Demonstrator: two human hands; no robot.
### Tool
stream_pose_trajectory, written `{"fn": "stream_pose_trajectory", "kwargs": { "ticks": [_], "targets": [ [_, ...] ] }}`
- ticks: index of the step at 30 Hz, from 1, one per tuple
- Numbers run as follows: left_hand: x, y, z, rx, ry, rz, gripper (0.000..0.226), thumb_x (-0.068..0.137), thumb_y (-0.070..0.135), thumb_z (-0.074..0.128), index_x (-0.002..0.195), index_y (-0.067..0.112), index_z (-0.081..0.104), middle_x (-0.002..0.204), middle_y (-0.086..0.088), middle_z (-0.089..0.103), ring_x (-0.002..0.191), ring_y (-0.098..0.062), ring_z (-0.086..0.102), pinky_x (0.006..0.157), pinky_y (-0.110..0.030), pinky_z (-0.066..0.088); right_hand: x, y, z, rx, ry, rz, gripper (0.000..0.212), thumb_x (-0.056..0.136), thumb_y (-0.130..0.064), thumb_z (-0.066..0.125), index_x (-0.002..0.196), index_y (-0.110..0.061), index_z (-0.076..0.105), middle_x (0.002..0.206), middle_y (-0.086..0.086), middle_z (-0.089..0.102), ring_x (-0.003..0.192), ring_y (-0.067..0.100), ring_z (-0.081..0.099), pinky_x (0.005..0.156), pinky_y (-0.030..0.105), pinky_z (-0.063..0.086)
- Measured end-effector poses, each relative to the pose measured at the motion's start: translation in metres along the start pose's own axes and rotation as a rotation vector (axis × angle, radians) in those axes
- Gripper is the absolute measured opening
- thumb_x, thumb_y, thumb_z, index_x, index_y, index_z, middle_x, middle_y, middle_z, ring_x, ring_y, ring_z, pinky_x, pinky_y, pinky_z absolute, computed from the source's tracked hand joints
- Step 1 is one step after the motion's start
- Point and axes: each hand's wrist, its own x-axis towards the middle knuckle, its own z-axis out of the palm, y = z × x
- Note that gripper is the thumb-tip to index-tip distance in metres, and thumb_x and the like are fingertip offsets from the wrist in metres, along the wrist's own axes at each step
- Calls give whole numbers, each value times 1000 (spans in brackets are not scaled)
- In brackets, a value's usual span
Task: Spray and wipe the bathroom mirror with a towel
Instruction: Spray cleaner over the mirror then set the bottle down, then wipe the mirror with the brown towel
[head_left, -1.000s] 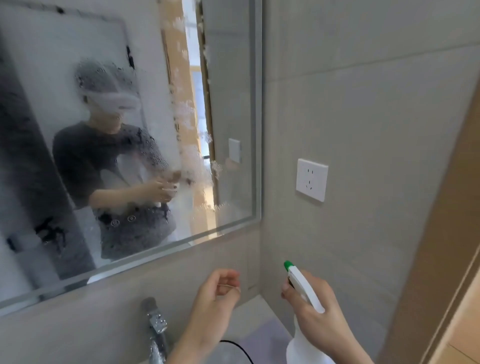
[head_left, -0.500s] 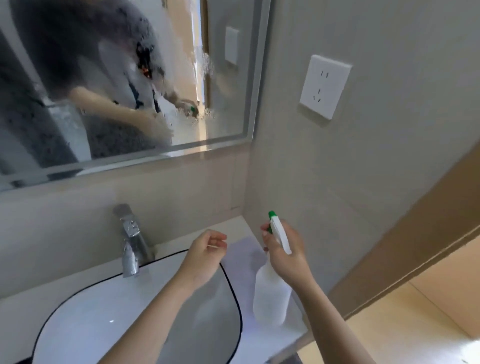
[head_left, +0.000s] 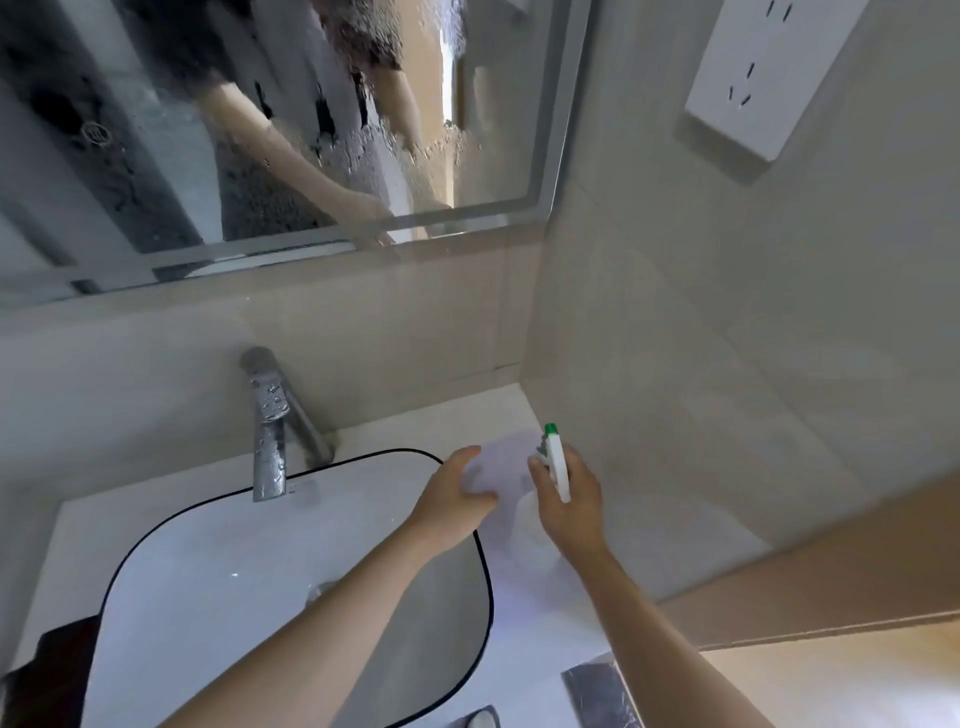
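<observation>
The mirror (head_left: 156, 130) fills the top left, its glass covered in spray droplets and streaks. A pale lavender towel (head_left: 511, 460) lies on the counter in the corner to the right of the sink. My left hand (head_left: 452, 499) rests on the towel's left edge, with fingers and thumb pinched around a fold of it. My right hand (head_left: 571, 512) grips a white spray bottle (head_left: 558, 467) with a green nozzle tip. The bottle is held low over the towel, close to the side wall, and my hand hides its body.
A chrome faucet (head_left: 270, 431) stands behind the white sink with a black rim (head_left: 485, 571). A white wall socket (head_left: 753, 78) is high on the right wall. A dark cloth (head_left: 47, 675) lies at the bottom left and a grey object (head_left: 597, 691) on the counter's front right.
The view has tilted down from the mirror to the sink. Both hands have dropped to the counter corner. The left hand has closed on the towel and the bottle has come down low.
</observation>
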Motion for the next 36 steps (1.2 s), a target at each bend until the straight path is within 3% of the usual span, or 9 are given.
{"fn": "stream_pose_trajectory", "kwargs": {
  "ticks": [3,6,12,15,19,22,25,29,36],
  "targets": [
    [1,-15,-1,61,-11,-9,77,91,14,65,157,25,26,160,5,33,146,-17,34,100,-18,34,-7,20,6,20,24,7,9,96,-24,70,105,-24,69,90,-3,73,86,12,69,76,29,54],
    [-2,-33,-2,154,-19,5,84,88,23,71,157,27,23,163,8,26,150,-14,24,118,-30,25,-14,30,9,-12,-61,103,48,88,-36,77,132,-28,60,117,-15,69,108,2,65,88,24,54],
    [-30,-84,-29,256,-35,25,83,87,32,69,155,34,22,162,13,24,150,-8,20,119,-30,23,-53,34,-12,-93,-183,300,108,67,-35,92,155,-32,30,158,-11,39,142,17,42,115,41,40],
    [-52,-110,-55,296,6,12,86,83,43,68,154,41,20,160,20,23,149,-5,21,120,-35,26,-83,9,-27,-231,-70,225,103,79,-28,85,159,-21,20,163,-2,26,150,20,29,119,40,31],
    [-80,-135,-91,279,158,23,75,89,29,68,152,28,29,154,9,28,127,-3,45,100,-20,39,-92,-53,8,-354,101,-294,58,88,-18,60,142,-4,43,146,15,44,137,31,41,113,39,36],
    [-106,-157,-125,258,367,10,64,90,23,67,146,22,37,143,4,32,125,-8,43,79,-10,39,-87,-108,79,-292,-139,-488,33,88,-11,55,121,-6,60,120,8,59,109,24,59,95,30,48],
    [-146,-191,-165,232,592,-38,57,88,20,65,139,21,40,137,1,32,131,-19,37,94,-27,43,-102,-141,166,-299,-492,-594,26,88,-16,51,109,-13,66,105,1,65,89,20,65,73,37,56],
    [-210,-257,-216,320,856,-255,75,81,25,65,148,18,32,149,-7,27,138,-27,25,114,-43,35,-156,-157,284,-386,-919,-693,31,92,-16,53,122,-14,62,119,1,62,101,19,64,78,37,56],
    [-257,-372,-245,317,541,-566,95,88,32,60,159,29,-2,167,0,-16,155,-31,-6,122,-48,24,-262,-139,441,-717,-1370,-712,54,93,-16,51,145,-4,40,150,14,37,137,33,41,105,44,46]
  ]
}}
